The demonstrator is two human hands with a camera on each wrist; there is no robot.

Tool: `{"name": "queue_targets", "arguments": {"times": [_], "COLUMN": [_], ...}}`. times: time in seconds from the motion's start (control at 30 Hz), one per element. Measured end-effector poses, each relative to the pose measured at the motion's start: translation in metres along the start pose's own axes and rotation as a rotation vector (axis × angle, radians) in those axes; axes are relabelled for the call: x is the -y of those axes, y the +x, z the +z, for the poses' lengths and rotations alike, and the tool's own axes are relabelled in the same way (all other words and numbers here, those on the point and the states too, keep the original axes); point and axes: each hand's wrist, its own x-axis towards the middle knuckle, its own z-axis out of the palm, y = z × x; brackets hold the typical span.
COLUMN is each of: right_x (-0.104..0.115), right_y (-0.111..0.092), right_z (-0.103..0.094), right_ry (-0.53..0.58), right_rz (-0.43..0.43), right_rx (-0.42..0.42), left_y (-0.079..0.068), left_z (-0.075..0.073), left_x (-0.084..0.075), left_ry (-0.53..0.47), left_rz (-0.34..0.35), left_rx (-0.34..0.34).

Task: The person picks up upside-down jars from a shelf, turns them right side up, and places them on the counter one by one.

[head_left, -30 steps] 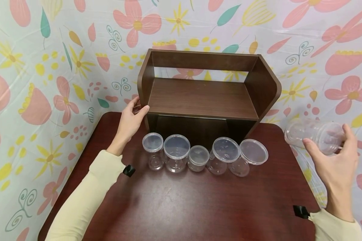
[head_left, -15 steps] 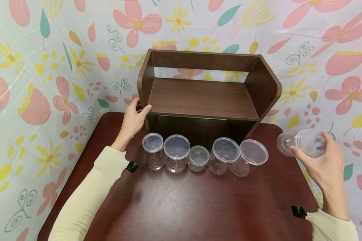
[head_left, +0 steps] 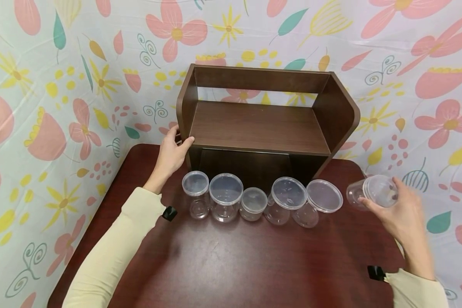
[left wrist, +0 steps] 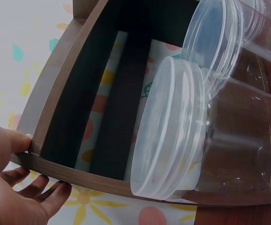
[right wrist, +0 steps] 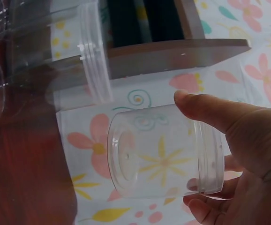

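Note:
In the head view my left hand point(head_left: 171, 153) grips the left side panel of a dark brown wooden shelf point(head_left: 256, 126). The left wrist view shows the thumb on the panel's near edge and the fingers around its outer side. My right hand point(head_left: 404, 218) holds a clear plastic jar point(right wrist: 156, 152) by its lidded end, thumb on one side and fingers on the other. The jar is tilted, its base pointing left, over the table's right edge. Several similar lidded jars stand in a row before the shelf, the rightmost jar point(head_left: 324, 196) nearest the held one.
The dark red table point(head_left: 231, 265) carries the shelf at its back. A jar with a narrow body point(head_left: 197, 194) is at the row's left end, and a short jar point(head_left: 253, 203) sits mid-row. Floral cloth point(head_left: 400, 98) hangs behind and at both sides.
My right hand has brought the jar left and downward, from beyond the table's right side to its right edge. My left hand has stayed on the shelf's side panel.

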Motion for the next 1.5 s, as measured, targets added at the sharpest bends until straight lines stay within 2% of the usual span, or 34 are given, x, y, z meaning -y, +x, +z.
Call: {"name": "queue_targets", "arguments": {"times": [0.13,0.33,0.67,0.87,1.13,1.5], "right_x": [-0.004,-0.009,-0.023,-0.031,-0.037,-0.046], "right_y": [-0.002,-0.006,-0.014,-0.021,-0.027,-0.035], "right_z": [0.007,0.015,0.035,0.045,0.057,0.075], "right_ry": [-0.022,-0.035,-0.033,-0.034,-0.071,-0.053], "right_rz": [-0.015,0.029,-0.015,-0.033,0.025,0.043], "right_rx": [0.026,0.097,0.095,0.132,0.242,0.317], "left_y": [0.0,0.0,0.0,0.0,0.0,0.001], "left_z": [0.0,-0.001,0.0,0.0,0.0,0.0], "left_x": [0.001,0.001,0.001,0.001,0.001,0.003], "left_ry": [-0.004,-0.015,-0.03,-0.032,-0.037,-0.039], "left_rz": [0.008,0.002,0.002,-0.002,-0.008,0.008], "left_rx": [-0.001,0.004,0.01,0.016,0.018,0.015]}}
